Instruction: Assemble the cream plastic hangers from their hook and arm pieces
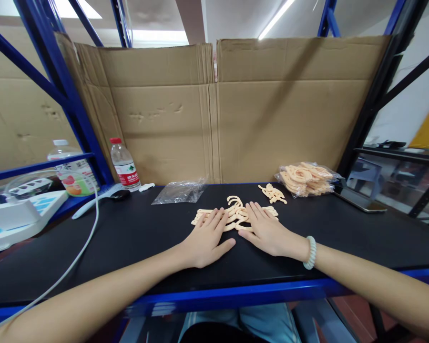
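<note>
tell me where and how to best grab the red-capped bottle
Probably around the label of the bottle, coming from the front right: it stands on its base and its body is round, while cardboard rises behind it and a blue post stands to its left in the picture.

The hangers are cream, the tabletop black, the cardboard brown.

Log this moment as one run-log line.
left hand: open, palm down on beige hangers | right hand: open, palm down on same hangers | beyond: clear plastic bag, loose beige pieces, filled bag
</note>
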Motion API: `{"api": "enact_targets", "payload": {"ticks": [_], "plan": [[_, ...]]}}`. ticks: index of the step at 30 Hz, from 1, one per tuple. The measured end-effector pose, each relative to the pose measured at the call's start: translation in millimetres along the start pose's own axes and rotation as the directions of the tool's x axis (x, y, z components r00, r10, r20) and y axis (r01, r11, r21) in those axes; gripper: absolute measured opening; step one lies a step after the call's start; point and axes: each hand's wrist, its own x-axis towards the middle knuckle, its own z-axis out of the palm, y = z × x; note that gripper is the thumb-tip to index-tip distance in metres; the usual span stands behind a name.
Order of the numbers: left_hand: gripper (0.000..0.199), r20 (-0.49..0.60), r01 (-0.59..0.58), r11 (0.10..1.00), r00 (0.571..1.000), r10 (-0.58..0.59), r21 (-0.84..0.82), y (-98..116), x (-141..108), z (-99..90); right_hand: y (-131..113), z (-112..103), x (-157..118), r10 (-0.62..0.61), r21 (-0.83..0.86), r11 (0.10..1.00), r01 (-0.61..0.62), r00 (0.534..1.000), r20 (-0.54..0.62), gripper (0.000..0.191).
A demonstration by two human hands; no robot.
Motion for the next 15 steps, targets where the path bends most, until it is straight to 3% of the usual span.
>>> {"api": "enact_targets", "payload": {"ticks": [2,4,8,11,15], "plan": [[0.067,-0.009,0.012,1.000,1.000,-0.012,-0.004,-1,1,0.2,3,-2,0,-0.021,0.010,1.000,0.022,0.999,-0.039,0.080],[0.061,-0.042,0.015,1.000,0.999,-0.015,-0.009,-4,3,1.1,5,-6,-1,-0.051,0.004,0.999,0.052,0.987,-0.152,0.070],[0.051,-0.159,-0.031,0.999,0.987,0.028,-0.017,-11,7,5.0,7,-10,-1,-0.185,-0.026,0.982,0.187,0.922,-0.341,0.029],[0.044,-0.230,-0.085,0.995,0.971,0.071,-0.051,-14,8,7.4,7,-8,-1,-0.261,-0.016,0.963,0.270,0.911,-0.319,0.019],[0.025,-0.296,-0.105,0.991,0.952,0.075,-0.087,-14,9,7.1,6,-4,-1,-0.270,-0.039,0.962,0.270,0.922,-0.277,0.022]]}}
